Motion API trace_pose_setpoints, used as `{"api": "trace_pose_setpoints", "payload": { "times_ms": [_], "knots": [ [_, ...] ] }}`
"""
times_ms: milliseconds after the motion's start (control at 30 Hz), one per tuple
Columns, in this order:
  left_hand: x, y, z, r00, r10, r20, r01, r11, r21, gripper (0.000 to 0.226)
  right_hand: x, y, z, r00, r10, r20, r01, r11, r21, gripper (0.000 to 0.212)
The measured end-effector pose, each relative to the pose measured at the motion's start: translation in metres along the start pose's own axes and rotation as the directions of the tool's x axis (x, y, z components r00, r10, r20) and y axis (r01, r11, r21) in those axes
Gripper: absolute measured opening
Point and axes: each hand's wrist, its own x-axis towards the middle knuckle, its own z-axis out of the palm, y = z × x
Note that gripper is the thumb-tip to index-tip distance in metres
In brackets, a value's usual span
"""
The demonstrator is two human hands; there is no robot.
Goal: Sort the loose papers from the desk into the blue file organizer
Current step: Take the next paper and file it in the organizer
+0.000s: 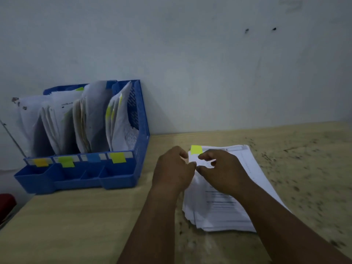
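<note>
A stack of loose white printed papers (224,210) lies on the desk right of centre, with a yellow-green sticky tab (196,149) at its far left corner. My left hand (174,168) sits at the stack's left edge, fingers curled onto the top sheet's corner. My right hand (222,171) hovers over the top of the stack, thumb and fingers pinching at the same sheet near the tab. The blue file organizer (142,141) stands at the left against the wall; its several upright slots hold white papers, and coloured tabs mark its front.
The wooden desk (85,216) is stained with dark specks on its right half. A pale wall (190,63) rises directly behind. A red object (6,203) shows at the far left below the desk edge.
</note>
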Motion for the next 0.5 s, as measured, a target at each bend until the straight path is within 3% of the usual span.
{"api": "trace_pose_setpoints", "payload": {
  "times_ms": [100,300,400,500],
  "knots": [
    [-0.011,-0.001,0.024,0.998,-0.053,0.041,0.054,0.998,-0.028,0.025,-0.012,0.018,-0.005,0.994,0.035,0.105,-0.031,0.999,-0.035,0.036],
    [-0.031,-0.008,0.046,0.999,-0.036,-0.023,0.034,0.994,-0.107,0.027,-0.03,0.033,0.0,0.99,0.004,0.138,0.001,0.999,-0.033,0.056],
    [-0.03,-0.013,0.046,0.998,-0.067,-0.023,0.062,0.984,-0.169,0.027,-0.032,0.031,0.0,0.982,0.009,0.19,0.006,0.997,-0.081,0.078],
    [-0.025,-0.014,0.047,0.993,-0.115,-0.021,0.107,0.965,-0.238,0.027,-0.033,0.028,-0.001,0.973,0.026,0.228,0.007,0.99,-0.143,0.08]
  ]
}}
